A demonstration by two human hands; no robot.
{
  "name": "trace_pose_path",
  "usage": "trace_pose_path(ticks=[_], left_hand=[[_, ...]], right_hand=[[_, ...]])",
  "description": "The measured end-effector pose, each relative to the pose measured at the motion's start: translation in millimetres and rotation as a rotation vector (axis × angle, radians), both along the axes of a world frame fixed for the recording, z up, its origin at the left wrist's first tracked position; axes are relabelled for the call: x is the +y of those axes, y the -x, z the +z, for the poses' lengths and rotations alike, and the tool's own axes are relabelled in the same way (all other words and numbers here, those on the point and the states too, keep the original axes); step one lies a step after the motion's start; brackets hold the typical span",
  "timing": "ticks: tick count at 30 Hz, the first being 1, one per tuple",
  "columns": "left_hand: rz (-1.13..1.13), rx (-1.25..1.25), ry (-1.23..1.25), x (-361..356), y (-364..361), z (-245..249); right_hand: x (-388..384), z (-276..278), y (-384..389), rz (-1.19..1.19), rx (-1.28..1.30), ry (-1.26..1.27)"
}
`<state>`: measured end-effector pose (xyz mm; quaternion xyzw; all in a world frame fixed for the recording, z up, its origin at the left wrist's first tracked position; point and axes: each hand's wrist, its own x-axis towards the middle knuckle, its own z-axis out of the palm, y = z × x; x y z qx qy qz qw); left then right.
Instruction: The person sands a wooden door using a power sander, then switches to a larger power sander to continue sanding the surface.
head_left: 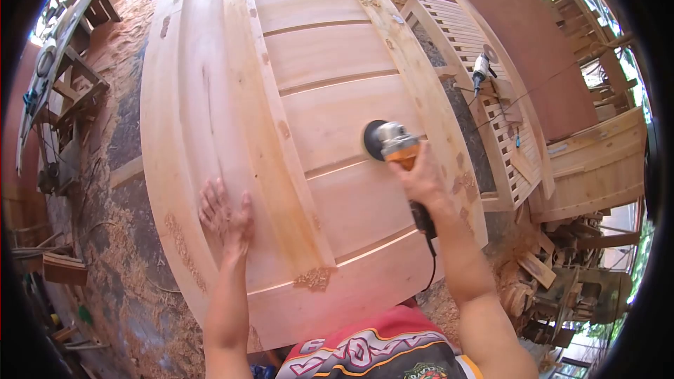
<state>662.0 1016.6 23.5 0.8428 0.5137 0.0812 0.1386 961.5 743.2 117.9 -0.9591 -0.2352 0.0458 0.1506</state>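
Note:
My right hand is wrapped round an orange and silver angle grinder. Its dark round sanding disc is at the face of a slatted wooden panel, close to a groove between two boards. A black cord trails from the tool's rear end down past the panel's near edge. On the smooth board left of the panel's middle rail, my left hand lies flat with its fingers spread. Patches of filler-like sawdust mark the rails.
To the right, a slatted wooden frame carries another power tool. A wooden panel and stacked scraps lie beyond it. Sawdust covers the floor at left, near a workbench and a wooden block.

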Motion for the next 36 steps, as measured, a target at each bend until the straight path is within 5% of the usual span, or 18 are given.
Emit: trace_pose_path(ticks=[3,6,10,17,20,23,28,36], left_hand=[[-0.009,0.013,-0.044,0,1,-6],[-0.004,0.004,-0.069,1,0,-11],[-0.012,0.03,-0.042,5,5,-14],[-0.018,0.038,-0.016,6,5,-14],[0.003,0.021,-0.018,3,3,-9],[0.01,0.027,0.024,3,2,-4],[-0.003,0.028,0.063,4,3,1],[-0.005,0.003,-0.037,3,3,-5]], right_hand=[[-14,36,-33,-0.251,0.268,-0.033],[-17,-14,-36,-0.123,-0.074,-0.017],[73,28,37,0.037,0.326,0.016],[87,4,4,0.098,0.084,-0.068],[98,37,-30,-0.084,0.285,-0.014],[127,8,-42,-0.016,0.146,0.006],[197,33,-6,0.111,0.371,0.015],[122,23,51,0.202,0.333,-0.071]])
